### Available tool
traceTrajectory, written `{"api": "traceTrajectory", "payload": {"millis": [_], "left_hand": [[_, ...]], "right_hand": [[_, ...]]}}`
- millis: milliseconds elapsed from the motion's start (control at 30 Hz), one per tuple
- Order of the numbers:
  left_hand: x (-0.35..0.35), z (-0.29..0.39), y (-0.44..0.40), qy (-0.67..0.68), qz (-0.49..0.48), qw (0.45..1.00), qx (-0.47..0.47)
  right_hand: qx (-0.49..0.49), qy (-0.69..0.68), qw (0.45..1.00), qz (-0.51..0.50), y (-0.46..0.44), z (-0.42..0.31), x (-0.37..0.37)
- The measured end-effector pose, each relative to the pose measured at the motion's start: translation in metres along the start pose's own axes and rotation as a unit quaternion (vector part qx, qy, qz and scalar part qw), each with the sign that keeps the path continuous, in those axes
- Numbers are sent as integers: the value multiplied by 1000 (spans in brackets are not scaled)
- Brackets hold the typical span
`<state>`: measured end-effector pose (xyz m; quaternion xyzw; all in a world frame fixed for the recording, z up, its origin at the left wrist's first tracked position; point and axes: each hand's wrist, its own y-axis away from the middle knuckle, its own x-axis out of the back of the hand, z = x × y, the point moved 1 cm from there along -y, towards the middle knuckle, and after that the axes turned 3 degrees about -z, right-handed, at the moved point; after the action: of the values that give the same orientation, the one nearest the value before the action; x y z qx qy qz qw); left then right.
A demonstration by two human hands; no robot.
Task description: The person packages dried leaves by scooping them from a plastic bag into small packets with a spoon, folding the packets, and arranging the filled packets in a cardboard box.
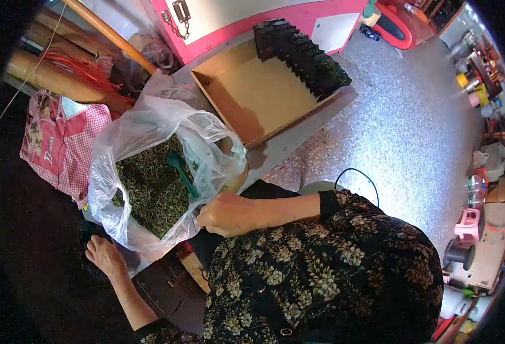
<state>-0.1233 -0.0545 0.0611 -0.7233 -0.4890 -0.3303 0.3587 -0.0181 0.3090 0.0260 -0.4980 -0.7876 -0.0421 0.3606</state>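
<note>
Spoon (182,174) lies on plant bits (156,195) inside bag (104,172).

Pink stool (466,231) near black spool (461,255) at far right; chain (186,28) against pink-edged white panel (235,14)

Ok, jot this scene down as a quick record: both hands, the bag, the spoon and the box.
Left hand: beside a dark object, grip unclear
Right hand: curled at the bag's edge, fingertips hidden
Plastic bag: open, holding dry plant bits
Green spoon: inside the bag, on the plant bits
Box: open, dark pieces lined along one side
</note>
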Motion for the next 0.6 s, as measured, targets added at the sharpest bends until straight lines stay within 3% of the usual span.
{"api": "traceTrajectory", "payload": {"millis": [100, 200, 300, 367, 467, 500, 533, 567, 600], "left_hand": [[11, 3, -2, 31, 10, 999, 2], [55, 3, 4, 10, 79, 997, 18], [109, 0, 8, 2, 27, 994, 104], [143, -8, 18, 8, 75, 988, 138], [191, -12, 40, 124, 181, 971, 96], [210, 0, 45, 150, 224, 962, 51], [217, 12, 49, 181, 234, 955, -3], [225, 24, 53, 211, 243, 945, -56], [246, 51, 53, 253, 199, 943, -81]], "right_hand": [[7, -7, 1000, 8, 0, 1, -2], [6, 5, 1000, -10, 0, 3, -4], [3, 28, 999, -40, -2, 2, -4], [2, 36, 998, -50, -2, 2, -4], [35, 14, 999, -19, -4, 1, -2], [59, -16, 997, 52, -6, -4, 4], [83, -47, 988, 123, -7, -9, 10], [85, -47, 988, 121, -11, -16, 17], [114, -23, 975, 187, -15, -23, 25]]}}
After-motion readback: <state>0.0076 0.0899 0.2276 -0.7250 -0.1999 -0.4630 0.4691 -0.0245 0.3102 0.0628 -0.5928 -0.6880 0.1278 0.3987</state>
